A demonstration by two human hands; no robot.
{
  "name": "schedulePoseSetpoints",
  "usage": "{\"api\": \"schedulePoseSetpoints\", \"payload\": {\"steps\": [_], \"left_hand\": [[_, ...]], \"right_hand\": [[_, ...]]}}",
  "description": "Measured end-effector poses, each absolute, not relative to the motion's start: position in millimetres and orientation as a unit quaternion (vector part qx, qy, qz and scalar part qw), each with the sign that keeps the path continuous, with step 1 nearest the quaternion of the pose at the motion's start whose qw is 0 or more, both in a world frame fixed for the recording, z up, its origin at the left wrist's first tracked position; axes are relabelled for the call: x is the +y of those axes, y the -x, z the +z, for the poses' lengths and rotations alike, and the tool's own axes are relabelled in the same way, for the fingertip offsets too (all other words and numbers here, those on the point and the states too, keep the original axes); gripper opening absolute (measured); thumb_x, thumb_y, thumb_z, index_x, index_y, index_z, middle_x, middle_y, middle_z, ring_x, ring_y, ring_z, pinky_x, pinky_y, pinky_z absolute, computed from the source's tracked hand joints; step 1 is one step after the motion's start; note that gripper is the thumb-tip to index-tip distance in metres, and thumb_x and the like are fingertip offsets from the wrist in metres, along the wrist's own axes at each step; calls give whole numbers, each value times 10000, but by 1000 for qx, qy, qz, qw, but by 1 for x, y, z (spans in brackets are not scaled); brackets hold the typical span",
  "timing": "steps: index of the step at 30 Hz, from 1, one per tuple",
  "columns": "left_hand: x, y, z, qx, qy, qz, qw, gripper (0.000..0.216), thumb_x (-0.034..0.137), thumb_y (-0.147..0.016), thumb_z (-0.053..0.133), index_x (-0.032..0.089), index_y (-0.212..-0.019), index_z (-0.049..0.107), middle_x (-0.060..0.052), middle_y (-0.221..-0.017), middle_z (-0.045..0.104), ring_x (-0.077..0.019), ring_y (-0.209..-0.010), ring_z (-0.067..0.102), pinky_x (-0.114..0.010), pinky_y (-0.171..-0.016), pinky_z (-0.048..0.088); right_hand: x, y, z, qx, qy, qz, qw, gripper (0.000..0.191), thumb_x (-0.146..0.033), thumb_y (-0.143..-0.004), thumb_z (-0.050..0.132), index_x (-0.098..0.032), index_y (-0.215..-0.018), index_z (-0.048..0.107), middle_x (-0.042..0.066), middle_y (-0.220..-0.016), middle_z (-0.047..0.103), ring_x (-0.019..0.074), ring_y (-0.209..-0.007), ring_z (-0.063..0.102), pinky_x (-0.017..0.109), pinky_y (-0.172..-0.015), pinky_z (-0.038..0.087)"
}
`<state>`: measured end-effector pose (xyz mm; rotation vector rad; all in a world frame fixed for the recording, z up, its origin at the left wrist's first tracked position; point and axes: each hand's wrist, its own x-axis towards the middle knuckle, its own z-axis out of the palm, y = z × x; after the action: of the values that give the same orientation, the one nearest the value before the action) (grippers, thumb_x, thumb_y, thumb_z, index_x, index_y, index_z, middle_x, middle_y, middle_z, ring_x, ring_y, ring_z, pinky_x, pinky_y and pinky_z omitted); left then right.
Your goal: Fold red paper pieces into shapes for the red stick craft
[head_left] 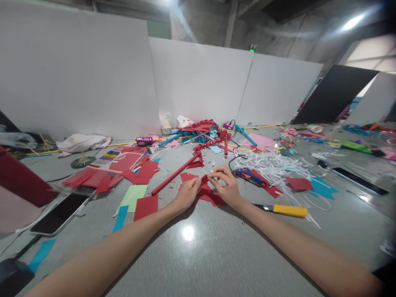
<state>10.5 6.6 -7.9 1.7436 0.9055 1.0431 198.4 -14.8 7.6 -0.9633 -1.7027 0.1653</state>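
Both of my hands meet over the middle of the grey table, pinching a small piece of red paper between them. My left hand is closed, thumb on top, on the paper's left end. The thumb and forefinger of my right hand grip its right end. More red paper pieces lie right under the hands. A rolled red paper tube lies just beyond my left hand, joined to a chain of red paper. To the right of my right hand lies a blue glue gun.
A yellow utility knife lies by my right forearm, below a heap of white paper strips. Phones rest at left and right. Red sheets and a green sheet lie left. White panels stand behind.
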Motion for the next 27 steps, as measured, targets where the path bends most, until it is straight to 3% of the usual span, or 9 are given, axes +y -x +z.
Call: {"api": "schedulePoseSetpoints", "payload": {"steps": [8, 15, 19, 27], "left_hand": [[-1, -11, 0, 338, -752, 401, 399, 344, 462, -983, 501, 181, -905, 684, -18, -797, 646, -178, -740, 538, -263, -701, 362], [3, -10, -4, 335, -761, 395, 391, 390, 446, -1017, 416, 173, -886, 661, -22, -801, 634, -179, -749, 538, -271, -716, 383], [1, -10, -2, 332, -751, 405, 403, 391, 451, -1003, 443, 171, -848, 668, -24, -772, 624, -181, -730, 527, -273, -705, 387], [0, -11, 0, 338, -730, 423, 416, 337, 434, -961, 522, 178, -848, 710, -26, -767, 640, -185, -743, 540, -271, -704, 400]], "right_hand": [[-15, -196, 11, -737, 388, 97, 545, 81, -252, -967, 616, -228, -959, 693, 88, -1070, 665, 239, -1048, 629, 399, -972, 486], [-14, -198, 7, -724, 404, 157, 537, 126, -329, -968, 613, -221, -971, 680, 79, -1022, 706, 230, -975, 654, 369, -905, 512], [-11, -201, 3, -706, 418, 201, 535, 217, -362, -950, 633, -225, -1110, 684, 60, -1038, 717, 214, -937, 668, 335, -863, 518], [-8, -202, 5, -691, 428, 269, 516, 238, -416, -944, 636, -203, -874, 716, 23, -823, 717, 200, -794, 657, 304, -779, 509]]}}
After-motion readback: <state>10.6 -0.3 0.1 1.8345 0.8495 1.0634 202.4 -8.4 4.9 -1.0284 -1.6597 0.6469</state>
